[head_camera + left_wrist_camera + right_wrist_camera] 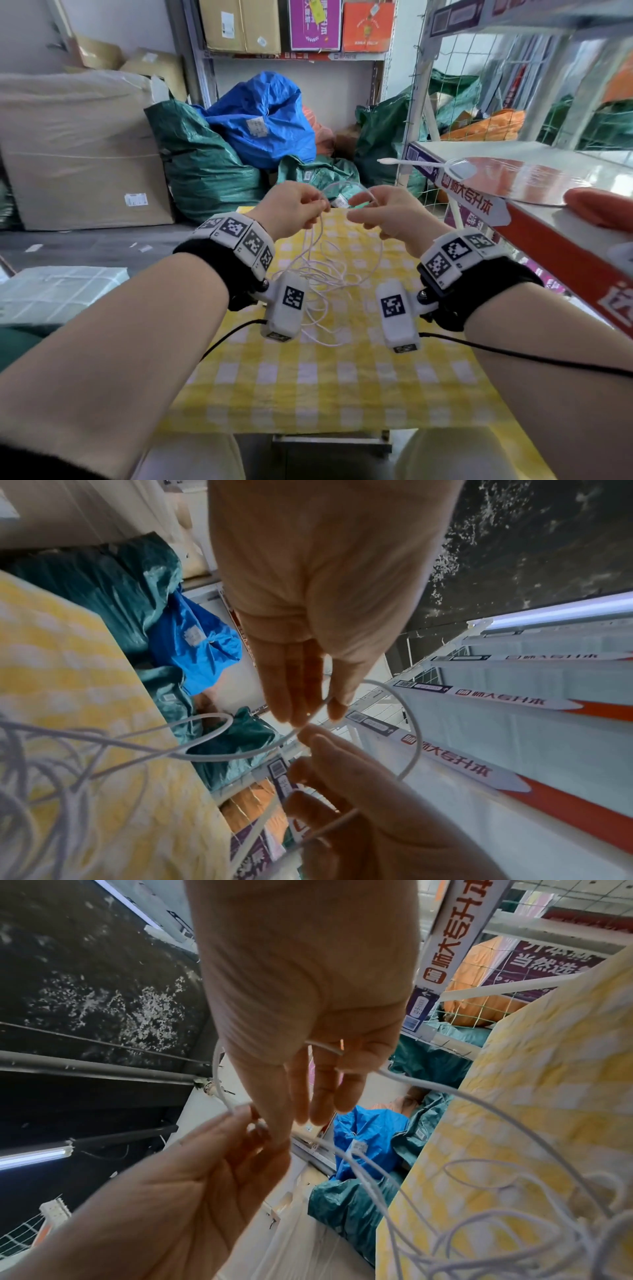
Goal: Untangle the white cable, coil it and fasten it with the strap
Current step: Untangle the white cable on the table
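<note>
The thin white cable arcs in a small loop between my two raised hands, above the yellow checked tablecloth. My left hand pinches the cable between thumb and fingers. My right hand holds the other side of the loop, which crosses its palm. From the left hand the cable drops to a loose tangle on the cloth under my wrists; the tangle also shows in the right wrist view. I cannot make out a strap in any view.
A white and red shelf juts in close on the right, with a red disc lying on it. Green sacks and a blue sack are piled behind the table. A large cardboard box stands at the left.
</note>
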`<action>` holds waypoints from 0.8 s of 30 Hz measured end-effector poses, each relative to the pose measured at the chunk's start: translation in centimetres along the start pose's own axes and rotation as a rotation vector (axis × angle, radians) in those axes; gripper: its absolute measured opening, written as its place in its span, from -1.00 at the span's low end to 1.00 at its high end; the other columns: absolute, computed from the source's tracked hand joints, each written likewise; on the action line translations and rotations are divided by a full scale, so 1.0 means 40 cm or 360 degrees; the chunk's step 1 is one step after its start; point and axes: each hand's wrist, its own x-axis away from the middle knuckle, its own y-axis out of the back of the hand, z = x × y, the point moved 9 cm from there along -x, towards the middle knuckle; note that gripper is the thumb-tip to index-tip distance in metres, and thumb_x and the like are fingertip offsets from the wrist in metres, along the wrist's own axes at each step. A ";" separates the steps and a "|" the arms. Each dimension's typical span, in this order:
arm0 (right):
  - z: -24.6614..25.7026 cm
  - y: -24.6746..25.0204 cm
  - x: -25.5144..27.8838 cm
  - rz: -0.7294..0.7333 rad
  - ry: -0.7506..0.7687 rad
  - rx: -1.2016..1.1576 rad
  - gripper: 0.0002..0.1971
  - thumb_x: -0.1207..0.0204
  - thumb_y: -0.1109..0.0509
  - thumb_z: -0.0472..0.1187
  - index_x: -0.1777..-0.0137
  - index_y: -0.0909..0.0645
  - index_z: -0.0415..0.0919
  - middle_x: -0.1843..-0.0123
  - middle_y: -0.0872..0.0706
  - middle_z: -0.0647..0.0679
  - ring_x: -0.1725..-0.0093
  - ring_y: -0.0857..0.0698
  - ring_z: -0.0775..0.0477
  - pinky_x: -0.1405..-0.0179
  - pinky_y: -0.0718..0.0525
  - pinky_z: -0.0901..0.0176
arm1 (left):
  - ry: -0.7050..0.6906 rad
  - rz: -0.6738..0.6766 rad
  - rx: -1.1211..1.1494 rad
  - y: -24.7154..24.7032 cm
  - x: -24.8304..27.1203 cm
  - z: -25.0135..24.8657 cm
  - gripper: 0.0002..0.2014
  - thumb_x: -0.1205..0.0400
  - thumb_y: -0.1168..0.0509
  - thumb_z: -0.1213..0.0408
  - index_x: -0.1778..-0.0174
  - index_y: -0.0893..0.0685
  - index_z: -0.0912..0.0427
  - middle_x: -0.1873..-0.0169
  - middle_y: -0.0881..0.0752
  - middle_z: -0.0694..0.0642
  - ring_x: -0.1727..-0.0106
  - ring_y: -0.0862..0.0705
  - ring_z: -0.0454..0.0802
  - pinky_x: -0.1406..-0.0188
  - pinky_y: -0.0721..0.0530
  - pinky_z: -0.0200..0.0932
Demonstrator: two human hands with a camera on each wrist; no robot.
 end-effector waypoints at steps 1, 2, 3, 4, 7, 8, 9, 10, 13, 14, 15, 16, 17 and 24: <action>0.009 -0.015 0.004 0.0048 0.0036 0.0050 -0.75 -0.44 -0.52 -0.23 -0.12 -0.69 -0.16 0.16 -0.70 -0.09 0.29 -0.59 0.07 0.44 -0.49 0.31 | -0.0023 0.0008 0.0128 -0.005 0.002 -0.021 -0.86 -0.70 -0.21 0.39 0.11 -0.65 0.27 0.38 -0.61 0.11 0.34 -0.62 -0.07 0.24 -0.71 -0.26; 0.017 -0.029 0.009 0.0101 0.0059 0.0072 -0.74 -0.44 -0.52 -0.23 -0.13 -0.69 -0.18 0.15 -0.70 -0.11 0.29 -0.59 0.07 0.45 -0.47 0.30 | -0.0045 0.0016 0.0247 -0.009 0.004 -0.038 -0.86 -0.70 -0.20 0.41 0.12 -0.65 0.26 0.39 -0.62 0.12 0.36 -0.64 -0.09 0.23 -0.73 -0.23; 0.021 -0.042 0.012 0.0156 0.0065 0.0074 -0.74 -0.44 -0.52 -0.23 -0.13 -0.69 -0.20 0.16 -0.70 -0.12 0.30 -0.59 0.07 0.46 -0.45 0.31 | -0.0073 0.0028 0.0349 -0.011 0.006 -0.054 -0.85 -0.69 -0.20 0.41 0.15 -0.65 0.24 0.40 -0.64 0.13 0.36 -0.66 -0.09 0.20 -0.75 -0.17; 0.022 -0.052 0.014 0.0206 0.0061 0.0074 -0.77 -0.44 -0.52 -0.23 -0.09 -0.70 -0.19 0.20 -0.69 -0.11 0.32 -0.58 0.08 0.47 -0.44 0.32 | -0.0098 0.0048 0.0429 -0.014 0.008 -0.067 -0.84 -0.69 -0.21 0.42 0.16 -0.65 0.22 0.40 -0.65 0.16 0.35 -0.68 -0.07 0.16 -0.77 -0.11; 0.018 -0.064 0.018 0.0290 0.0060 0.0092 -0.92 -0.45 -0.52 -0.20 0.12 -0.73 -0.19 0.34 -0.67 -0.01 0.40 -0.58 0.12 0.50 -0.44 0.36 | -0.0119 0.0070 0.0637 -0.015 0.019 -0.081 -0.89 -0.67 -0.24 0.42 0.14 -0.65 0.23 0.37 -0.68 0.19 0.30 -0.70 0.00 0.15 -0.79 -0.07; 0.016 -0.064 0.018 0.0291 0.0065 0.0091 -0.90 -0.47 -0.51 -0.20 0.13 -0.74 -0.24 0.37 -0.67 0.00 0.42 -0.58 0.14 0.51 -0.45 0.37 | -0.0104 0.0042 0.0684 -0.011 0.019 -0.074 -0.91 -0.66 -0.26 0.42 0.12 -0.65 0.24 0.35 -0.68 0.19 0.30 -0.70 -0.01 0.17 -0.78 -0.11; 0.014 -0.061 0.017 0.0273 0.0071 0.0075 -0.87 -0.49 -0.49 -0.20 0.11 -0.75 -0.29 0.37 -0.69 0.01 0.44 -0.58 0.15 0.51 -0.46 0.38 | -0.0080 0.0004 0.0697 -0.005 0.018 -0.064 -0.93 -0.66 -0.27 0.41 0.10 -0.65 0.22 0.31 -0.68 0.17 0.29 -0.69 -0.03 0.20 -0.77 -0.15; 0.015 -0.054 0.016 0.0230 0.0084 0.0039 -0.85 -0.51 -0.46 -0.20 0.09 -0.75 -0.32 0.36 -0.70 0.00 0.44 -0.58 0.15 0.50 -0.47 0.38 | -0.0046 -0.0031 0.0656 0.000 0.016 -0.048 -0.94 -0.65 -0.28 0.41 0.07 -0.65 0.19 0.28 -0.67 0.14 0.27 -0.67 -0.06 0.21 -0.76 -0.18; 0.034 -0.015 0.016 0.0016 0.0182 -0.0211 -0.85 -0.58 -0.38 -0.20 0.11 -0.74 -0.24 0.32 -0.73 0.00 0.41 -0.60 0.16 0.51 -0.45 0.37 | 0.0141 0.0072 0.0309 -0.020 0.016 0.007 -0.88 -0.65 -0.27 0.40 -0.04 -0.63 0.13 0.18 -0.62 0.08 0.22 -0.62 -0.07 0.23 -0.72 -0.19; 0.043 -0.002 0.016 -0.0039 0.0217 -0.0320 -0.85 -0.60 -0.36 -0.20 0.12 -0.74 -0.21 0.31 -0.74 0.01 0.42 -0.61 0.17 0.53 -0.42 0.37 | 0.0223 0.0175 0.0191 -0.038 0.021 0.028 -0.85 -0.65 -0.26 0.40 -0.08 -0.63 0.13 0.19 -0.61 0.07 0.23 -0.61 -0.06 0.23 -0.71 -0.18; 0.050 0.008 0.016 -0.0078 0.0240 -0.0413 -0.84 -0.62 -0.34 -0.21 0.13 -0.73 -0.17 0.30 -0.74 0.01 0.42 -0.61 0.18 0.56 -0.39 0.38 | 0.0297 0.0276 0.0110 -0.057 0.028 0.047 -0.84 -0.66 -0.26 0.39 -0.11 -0.63 0.13 0.22 -0.60 0.07 0.24 -0.59 -0.04 0.23 -0.69 -0.15; 0.055 0.015 0.016 -0.0107 0.0251 -0.0474 -0.83 -0.63 -0.32 -0.21 0.14 -0.72 -0.14 0.30 -0.75 0.01 0.43 -0.61 0.19 0.57 -0.36 0.38 | 0.0352 0.0349 0.0065 -0.071 0.035 0.062 -0.84 -0.66 -0.26 0.39 -0.11 -0.63 0.13 0.26 -0.59 0.07 0.26 -0.58 -0.03 0.23 -0.68 -0.13; 0.058 0.020 0.016 -0.0130 0.0254 -0.0510 -0.82 -0.64 -0.30 -0.21 0.14 -0.72 -0.12 0.29 -0.75 0.01 0.42 -0.62 0.19 0.58 -0.35 0.39 | 0.0377 0.0388 0.0036 -0.080 0.040 0.072 -0.86 -0.66 -0.26 0.39 -0.09 -0.63 0.15 0.29 -0.59 0.08 0.28 -0.58 -0.03 0.22 -0.68 -0.11; 0.018 0.021 0.012 -0.0139 0.0061 -0.0562 -0.90 -0.59 -0.37 -0.23 0.04 -0.72 -0.10 0.21 -0.78 0.04 0.42 -0.57 0.15 0.63 -0.32 0.42 | 0.0165 0.0184 0.0078 -0.041 0.026 0.034 -0.91 -0.69 -0.23 0.37 0.13 -0.56 0.17 0.36 -0.62 0.12 0.34 -0.62 -0.02 0.26 -0.70 -0.12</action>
